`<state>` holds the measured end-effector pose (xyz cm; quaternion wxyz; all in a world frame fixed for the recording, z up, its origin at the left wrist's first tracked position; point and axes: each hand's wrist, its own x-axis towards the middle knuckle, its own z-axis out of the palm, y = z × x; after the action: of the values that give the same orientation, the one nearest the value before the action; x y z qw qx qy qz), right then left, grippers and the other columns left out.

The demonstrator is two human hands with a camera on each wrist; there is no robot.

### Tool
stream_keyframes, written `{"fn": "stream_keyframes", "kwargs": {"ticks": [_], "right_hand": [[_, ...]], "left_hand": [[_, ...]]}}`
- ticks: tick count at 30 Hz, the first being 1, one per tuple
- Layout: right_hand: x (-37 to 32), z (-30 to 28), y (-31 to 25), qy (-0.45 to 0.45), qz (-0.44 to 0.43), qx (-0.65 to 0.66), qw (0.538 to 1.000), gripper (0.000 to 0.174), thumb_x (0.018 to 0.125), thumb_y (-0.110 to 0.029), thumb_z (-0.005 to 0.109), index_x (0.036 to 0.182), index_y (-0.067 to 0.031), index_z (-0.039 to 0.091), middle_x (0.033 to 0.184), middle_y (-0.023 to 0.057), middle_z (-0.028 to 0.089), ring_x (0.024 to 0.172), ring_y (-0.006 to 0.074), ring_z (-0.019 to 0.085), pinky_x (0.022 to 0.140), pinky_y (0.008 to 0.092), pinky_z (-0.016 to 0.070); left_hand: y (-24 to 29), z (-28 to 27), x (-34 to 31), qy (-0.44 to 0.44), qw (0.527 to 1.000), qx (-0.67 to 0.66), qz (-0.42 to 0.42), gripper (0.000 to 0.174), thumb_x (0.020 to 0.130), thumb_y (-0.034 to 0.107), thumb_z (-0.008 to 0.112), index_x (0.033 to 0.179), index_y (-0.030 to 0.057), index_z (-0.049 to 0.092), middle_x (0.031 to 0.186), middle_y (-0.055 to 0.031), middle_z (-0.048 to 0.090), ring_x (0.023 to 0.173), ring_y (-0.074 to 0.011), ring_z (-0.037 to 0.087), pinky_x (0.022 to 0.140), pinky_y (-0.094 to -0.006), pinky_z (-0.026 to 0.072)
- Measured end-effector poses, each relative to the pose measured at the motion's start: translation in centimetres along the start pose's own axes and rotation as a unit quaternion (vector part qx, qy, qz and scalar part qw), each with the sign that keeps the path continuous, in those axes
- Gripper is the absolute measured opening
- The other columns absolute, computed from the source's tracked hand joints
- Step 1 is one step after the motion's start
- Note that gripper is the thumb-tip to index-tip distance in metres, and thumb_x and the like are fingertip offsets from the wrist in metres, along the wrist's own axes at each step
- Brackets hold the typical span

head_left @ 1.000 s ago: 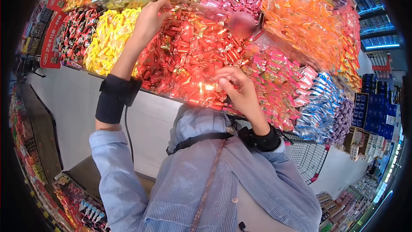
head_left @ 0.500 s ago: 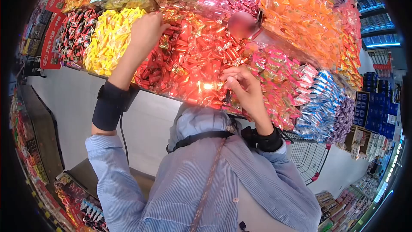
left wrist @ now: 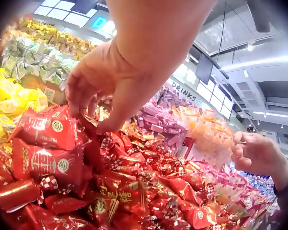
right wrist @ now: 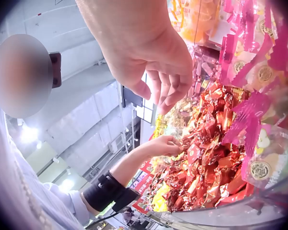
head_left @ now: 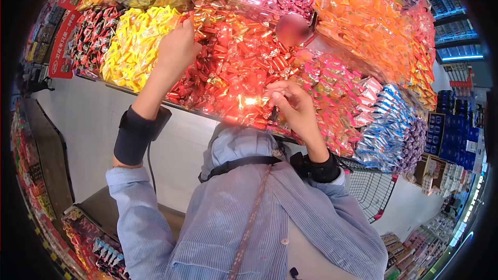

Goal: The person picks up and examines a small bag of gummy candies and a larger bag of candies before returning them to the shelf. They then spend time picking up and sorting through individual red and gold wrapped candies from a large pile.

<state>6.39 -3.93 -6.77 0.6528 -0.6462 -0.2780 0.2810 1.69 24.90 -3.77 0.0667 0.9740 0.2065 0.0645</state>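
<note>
Over the left part of a heap of red wrapped candies (head_left: 228, 67), my left hand (head_left: 176, 46) reaches down with bent fingers. In the left wrist view, its thumb and fingers pinch a dark red wrapped candy (left wrist: 90, 136), partly hidden by the hand. Larger red packets (left wrist: 50, 158) with gold seals lie right beside it. My right hand (head_left: 295, 106) hovers above the near right part of the heap, close to the pink wrapped candies (head_left: 332, 98). Its fingers are loosely bent and hold nothing, as the right wrist view shows.
Yellow candies (head_left: 135, 46) lie left of the red heap, and orange packets (head_left: 363, 31) fill a raised bin at the back right. Clear dividers (head_left: 342, 52) separate the bins. A wire shopping cart (head_left: 371, 192) stands by the near right edge.
My left hand has come down and nearer from the back divider, and its fingers have bent closer together around a red candy. My right hand has shifted slightly right.
</note>
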Motion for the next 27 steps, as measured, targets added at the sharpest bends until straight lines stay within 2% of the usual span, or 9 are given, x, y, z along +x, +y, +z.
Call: {"fn": "stream_keyframes", "kwargs": {"ticks": [2, 4, 6, 9, 12, 15, 18, 21, 27], "right_hand": [[-0.1, -0.1, -0.1, 0.009, 0.007, 0.014, 1.0, 0.016, 0.09, -0.009, 0.053, 0.104, -0.0031, 0.057, 0.088, 0.0028, 0.063, 0.076, 0.0073, 0.057, 0.068, 0.0225, 0.0461], [0.0, 0.0, -0.4, 0.009, 0.013, 0.024, 1.0, 0.016, 0.09, -0.009, 0.054, 0.105, -0.0026, 0.057, 0.088, 0.003, 0.063, 0.076, 0.0071, 0.057, 0.068, 0.0226, 0.0462], [0.4, 0.3, -1.1, 0.004, 0.016, 0.03, 0.999, 0.016, 0.09, -0.009, 0.055, 0.104, -0.0017, 0.057, 0.088, 0.0033, 0.062, 0.076, 0.0069, 0.057, 0.067, 0.0227, 0.0461], [0.5, 1.2, -2.1, -0.012, -0.018, 0.047, 0.999, 0.016, 0.089, -0.009, 0.057, 0.102, -0.0004, 0.057, 0.085, 0.0038, 0.063, 0.072, 0.007, 0.058, 0.066, 0.023, 0.0461], [0.1, 1.1, -2.1, -0.043, 0.036, 0.043, 0.997, 0.012, 0.087, -0.008, 0.059, 0.097, 0.0, 0.058, 0.081, 0.0044, 0.063, 0.069, 0.0074, 0.058, 0.065, 0.0228, 0.0459], [-0.1, 1.3, -2.3, -0.034, 0.042, 0.055, 0.997, 0.01, 0.086, -0.006, 0.06, 0.094, 0.0001, 0.059, 0.076, 0.0035, 0.062, 0.067, 0.0076, 0.059, 0.062, 0.0219, 0.0452], [-0.5, 1.6, -2.8, -0.037, 0.024, 0.085, 0.995, 0.008, 0.086, -0.006, 0.061, 0.091, 0.0001, 0.06, 0.075, 0.0026, 0.062, 0.067, 0.0073, 0.059, 0.06, 0.0206, 0.0441], [-0.6, 1.8, -3.3, -0.03, 0.038, 0.091, 0.995, 0.007, 0.085, -0.005, 0.062, 0.089, -0.0005, 0.06, 0.074, 0.0021, 0.063, 0.067, 0.0075, 0.059, 0.059, 0.0204, 0.0437], [-0.1, 1.7, -2.2, -0.019, 0.069, 0.04, 0.997, 0.005, 0.083, -0.003, 0.063, 0.087, -0.0013, 0.06, 0.075, 0.0028, 0.064, 0.065, 0.0071, 0.059, 0.058, 0.0199, 0.0431]], "left_hand": [[0.9, -2.0, -1.4, 0.012, 0.993, -0.116, 0.021, 0.032, 0.072, 0.01, 0.066, 0.097, 0.0003, 0.049, 0.087, -0.0151, 0.06, 0.076, -0.0286, 0.062, 0.068, -0.0369, 0.0499], [3.1, -3.2, -3.2, 0.002, 0.955, -0.294, 0.05, 0.031, 0.072, 0.007, 0.066, 0.096, -0.0022, 0.05, 0.088, -0.0159, 0.06, 0.074, -0.0272, 0.062, 0.067, -0.036, 0.0494], [5.1, -3.7, -5.6, -0.047, 0.916, -0.385, 0.102, 0.029, 0.073, 0.005, 0.067, 0.1, 0.001, 0.055, 0.088, -0.0105, 0.059, 0.073, -0.0206, 0.059, 0.067, -0.031, 0.0478], [6.9, -3.9, -7.8, -0.13, 0.891, -0.415, 0.131, 0.033, 0.075, -0.002, 0.065, 0.106, 0.0047, 0.057, 0.094, -0.0058, 0.058, 0.09, -0.0151, 0.058, 0.078, -0.0284, 0.0496], [7.0, -2.9, -8.9, -0.106, 0.863, -0.482, 0.109, 0.033, 0.077, -0.004, 0.065, 0.108, 0.0036, 0.058, 0.1, -0.0046, 0.058, 0.097, -0.0136, 0.055, 0.081, -0.0276, 0.0489], [6.8, -1.6, -9.6, -0.118, 0.783, -0.61, 0.016, 0.032, 0.078, -0.004, 0.065, 0.109, 0.0007, 0.058, 0.102, -0.0036, 0.058, 0.098, -0.0118, 0.055, 0.082, -0.0258, 0.0486], [6.6, -1.0, -9.8, -0.127, 0.741, -0.66, -0.01, 0.033, 0.079, -0.003, 0.065, 0.111, -0.0017, 0.057, 0.105, -0.0041, 0.058, 0.096, -0.0103, 0.055, 0.084, -0.025, 0.0485], [6.7, -1.1, -10.1, -0.119, 0.734, -0.669, -0.009, 0.036, 0.079, -0.003, 0.065, 0.114, -0.0015, 0.056, 0.104, -0.0051, 0.059, 0.094, -0.0102, 0.056, 0.085, -0.0244, 0.0484], [7.3, -2.0, -10.4, -0.082, 0.775, -0.626, 0.0, 0.032, 0.079, -0.002, 0.065, 0.11, -0.0002, 0.059, 0.101, -0.0056, 0.062, 0.094, -0.0114, 0.058, 0.082, -0.0242, 0.0478]]}}
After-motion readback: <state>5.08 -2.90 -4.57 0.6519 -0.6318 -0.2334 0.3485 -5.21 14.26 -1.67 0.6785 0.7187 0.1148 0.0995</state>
